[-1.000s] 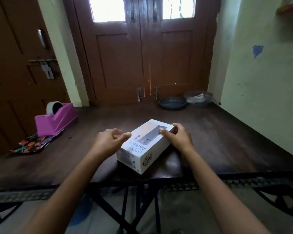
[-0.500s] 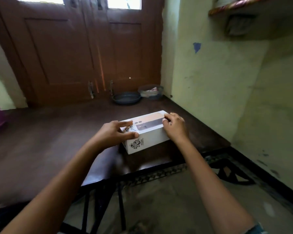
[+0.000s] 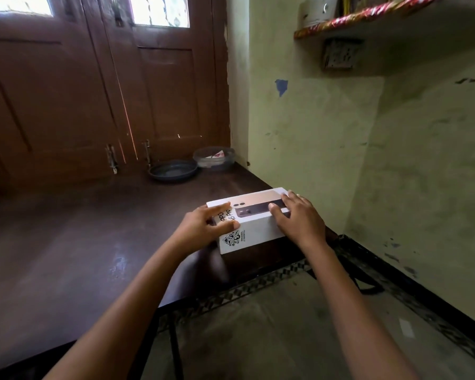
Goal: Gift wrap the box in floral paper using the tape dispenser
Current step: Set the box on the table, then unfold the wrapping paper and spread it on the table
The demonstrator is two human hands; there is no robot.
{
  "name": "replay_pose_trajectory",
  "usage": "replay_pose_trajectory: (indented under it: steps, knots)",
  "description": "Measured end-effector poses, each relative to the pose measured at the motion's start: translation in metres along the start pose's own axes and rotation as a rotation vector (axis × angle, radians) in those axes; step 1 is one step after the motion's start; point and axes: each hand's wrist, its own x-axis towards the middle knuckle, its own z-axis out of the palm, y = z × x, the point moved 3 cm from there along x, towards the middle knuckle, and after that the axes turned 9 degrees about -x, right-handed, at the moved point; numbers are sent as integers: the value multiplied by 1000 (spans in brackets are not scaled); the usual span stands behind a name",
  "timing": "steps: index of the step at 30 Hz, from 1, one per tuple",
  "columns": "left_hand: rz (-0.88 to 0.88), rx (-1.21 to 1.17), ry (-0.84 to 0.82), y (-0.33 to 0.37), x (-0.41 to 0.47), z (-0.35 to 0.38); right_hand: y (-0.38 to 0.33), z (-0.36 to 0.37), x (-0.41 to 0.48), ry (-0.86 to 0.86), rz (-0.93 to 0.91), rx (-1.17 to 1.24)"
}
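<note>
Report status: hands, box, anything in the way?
Left hand grips box end; right hand rests flat on top. Box unwrapped, on table near right edge. Nothing blocking; paper, dispenser out of view.

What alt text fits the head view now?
A white phone box lies on a dark table; the left hand grips one end, the right hand rests on top. A dark dish and clear bowl sit behind.

1. The room was dim; daylight entered through blown-out door panes.
2. The box threw a soft shadow toward the table's front edge.
3. Wide-angle bending curved the frame's edges; detail was soft.
</note>
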Motion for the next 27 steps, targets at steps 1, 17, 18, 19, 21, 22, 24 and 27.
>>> replay_pose_trajectory:
  steps: [1, 17, 18, 19, 21, 22, 24, 27]
  knots:
    - [4, -3, 4, 0, -1, 1, 2, 1, 0, -3, 2, -6]
    - [77, -18, 332, -20, -63, -93, -99, -14, -22, 90, -170, 277]
    - [65, -2, 377, -23, -73, -111, -119, -12, -27, 89, -208, 321]
    - [50, 18, 435, -30, -90, -134, -148, -6, -33, 80, -257, 369]
    - [15, 52, 530, -43, -122, -173, -200, 8, -48, 36, -336, 438]
    - [-7, 77, 574, -50, -139, -192, -226, 17, -56, 3, -373, 468]
    - [-66, 108, 668, -65, -175, -231, -282, 34, -76, -78, -461, 516]
    - [-152, 167, 780, -90, -225, -280, -355, 55, -104, -192, -544, 584]
